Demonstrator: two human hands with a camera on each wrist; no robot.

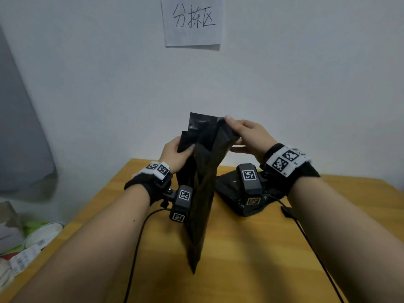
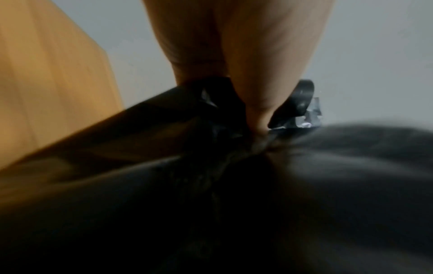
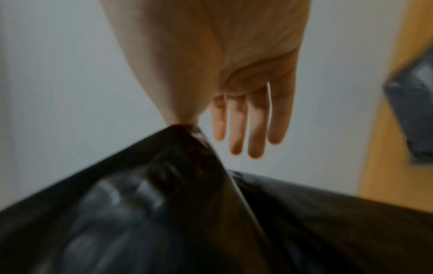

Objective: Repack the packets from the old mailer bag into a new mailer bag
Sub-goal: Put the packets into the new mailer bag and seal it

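A black mailer bag point(image 1: 202, 186) hangs upright above the wooden table point(image 1: 251, 248), its mouth at the top and its lower corner near the table. My left hand point(image 1: 177, 154) grips the left edge of the mouth; in the left wrist view the thumb presses crumpled black film point(image 2: 234, 129). My right hand point(image 1: 247, 134) pinches the right edge of the mouth between thumb and forefinger, while the other fingers point(image 3: 255, 129) stay straight. A second black mailer bag point(image 1: 231, 193) lies flat on the table behind my right wrist, also seen as a dark bag point(image 3: 414, 111). No packets show.
A paper sign point(image 1: 192, 20) with handwriting hangs on the white wall. Off the table's left edge sit white packages with labels point(image 1: 32, 243) and green items. A grey cloth point(image 1: 19, 132) hangs at the far left. Black cables point(image 1: 135, 248) run from both wrists.
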